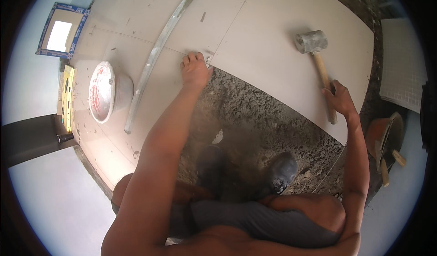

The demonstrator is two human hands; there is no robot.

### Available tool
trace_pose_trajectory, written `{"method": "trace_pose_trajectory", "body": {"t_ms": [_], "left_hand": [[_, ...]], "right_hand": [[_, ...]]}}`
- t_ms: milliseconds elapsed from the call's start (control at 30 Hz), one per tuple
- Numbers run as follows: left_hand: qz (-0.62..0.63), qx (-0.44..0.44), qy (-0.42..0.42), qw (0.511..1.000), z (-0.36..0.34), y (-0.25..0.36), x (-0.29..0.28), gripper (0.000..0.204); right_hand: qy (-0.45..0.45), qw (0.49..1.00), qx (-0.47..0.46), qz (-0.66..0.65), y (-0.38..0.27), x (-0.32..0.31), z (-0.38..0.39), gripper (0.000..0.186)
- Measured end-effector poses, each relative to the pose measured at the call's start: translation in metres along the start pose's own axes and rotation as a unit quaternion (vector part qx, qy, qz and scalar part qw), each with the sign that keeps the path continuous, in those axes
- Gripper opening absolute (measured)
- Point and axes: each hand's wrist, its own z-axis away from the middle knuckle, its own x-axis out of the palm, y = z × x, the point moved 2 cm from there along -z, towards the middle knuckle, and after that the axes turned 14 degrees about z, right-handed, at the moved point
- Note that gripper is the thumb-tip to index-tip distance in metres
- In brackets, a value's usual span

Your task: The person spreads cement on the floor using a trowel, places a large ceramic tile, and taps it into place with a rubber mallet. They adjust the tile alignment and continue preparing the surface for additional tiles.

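Note:
My right hand point(341, 100) is closed round the wooden handle of a mallet point(322, 60). Its thick grey head lies over a large cream floor tile point(268, 33), pointing away from me. Ahead and to the left, my left hand point(195, 69) rests on the tiles where their corners meet. Its fingers are bent but slightly apart, with the tips partly hidden, and I see nothing held in them. Between my hands and my feet spreads a bed of rough grey mortar point(255, 97), bordering the large tile's near edge.
A long metal straightedge point(157, 56) lies across the tiles on the left, beside a whitish bucket point(123, 90). A yellow spirit level point(68, 97) leans at the left wall. On the right are an orange-brown bucket point(378, 135) with wooden handles near it and a stack of pale gridded tiles point(403, 69).

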Motion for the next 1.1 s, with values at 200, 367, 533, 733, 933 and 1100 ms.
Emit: {"method": "trace_pose_trajectory", "body": {"t_ms": [200, 367, 533, 733, 933, 1100], "left_hand": [[0.011, 0.015, -0.009, 1.000, 0.006, -0.005, 0.000, 0.067], [-0.015, 0.050, -0.018, 0.998, 0.007, -0.006, -0.007, 0.065], [-0.018, 0.048, 0.011, 0.999, 0.000, 0.000, -0.002, 0.054], [-0.037, 0.072, 0.066, 0.995, 0.007, -0.004, 0.011, 0.054], [-0.042, 0.095, -0.014, 0.995, 0.009, -0.007, -0.012, 0.053], [0.020, -0.009, -0.147, 0.989, -0.030, 0.025, -0.071, 0.043]], "right_hand": [[-0.034, 0.999, 0.021, 0.014, -0.008, -0.004, -0.004, 0.041], [-0.019, 0.999, 0.028, -0.005, -0.005, -0.006, 0.001, 0.042], [-0.022, 0.999, 0.034, 0.009, -0.009, -0.007, -0.002, 0.044], [-0.022, 0.999, 0.028, 0.000, -0.011, -0.002, -0.002, 0.042], [-0.029, 0.999, 0.033, 0.007, -0.008, -0.004, 0.001, 0.043], [-0.022, 0.999, 0.036, 0.013, -0.004, -0.015, 0.000, 0.045]]}}
